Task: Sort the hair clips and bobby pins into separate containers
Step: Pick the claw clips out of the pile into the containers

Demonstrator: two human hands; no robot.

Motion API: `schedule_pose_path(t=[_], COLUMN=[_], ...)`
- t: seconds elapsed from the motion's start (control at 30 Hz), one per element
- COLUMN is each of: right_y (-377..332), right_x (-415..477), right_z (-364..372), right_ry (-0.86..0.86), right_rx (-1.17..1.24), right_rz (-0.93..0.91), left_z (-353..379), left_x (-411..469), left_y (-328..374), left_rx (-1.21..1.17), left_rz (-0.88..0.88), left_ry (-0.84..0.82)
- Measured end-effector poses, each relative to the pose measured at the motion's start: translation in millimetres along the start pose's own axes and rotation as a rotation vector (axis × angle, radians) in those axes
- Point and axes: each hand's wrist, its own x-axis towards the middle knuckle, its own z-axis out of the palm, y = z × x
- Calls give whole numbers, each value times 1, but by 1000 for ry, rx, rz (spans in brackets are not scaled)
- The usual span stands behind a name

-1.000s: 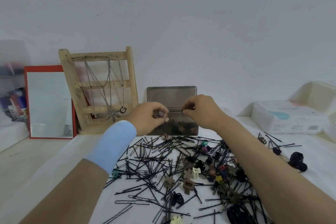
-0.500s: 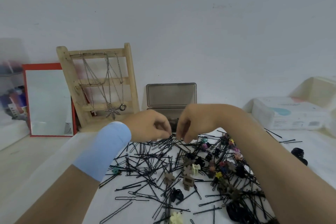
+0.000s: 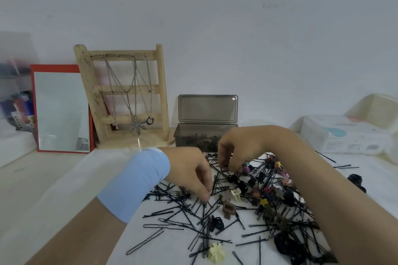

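Reaching into the pile of black wire bobby pins (image 3: 193, 217) on the white-covered counter (image 3: 71, 189), the left hand (image 3: 189, 172), light blue cuff at the wrist, has its fingers (image 3: 204, 193) curled down with tips among the pins; whether a pin is pinched cannot be told. Right hand (image 3: 239, 146) hangs just behind, fingers bunched and pointing down at the far edge of the pile; grasp also cannot be told. Small coloured plastic claw hair clips (image 3: 265, 191) lie mixed in the pins, mostly under the right forearm. Smoky translucent lidded box (image 3: 206, 135) stands open behind the hands, dark items inside. White wipes packet (image 3: 344, 133) at right: print too blurred to read.
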Motion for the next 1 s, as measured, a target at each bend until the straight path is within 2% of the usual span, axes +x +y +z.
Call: schedule_pose_path(t=[0.17,0.33,0.43,0.53,0.63,0.87,1.0], right_y=[5,3,-5,-15,-23,-31,-24], right_x=[-4,-11,-12,-9,-9,-12,-9], right_z=[-4,-8,-3,7,13,17,15], right_ry=[-55,-99,-164,-231,-183,-165,-151], right_rx=[47,6,0,-120,-285,-412,-350], right_rz=[24,99,110,136,145,173,133], left_z=[-1,9,18,23,23,26,20], left_x=[-1,7,15,20,20,20,18], left_y=[-4,10,14,13,11,11,5], left_rx=[-154,-16,-3,3,-8,-24,-34], left_rz=[35,97,76,79,78,96,94], left_ry=[97,114,115,158,147,116,140])
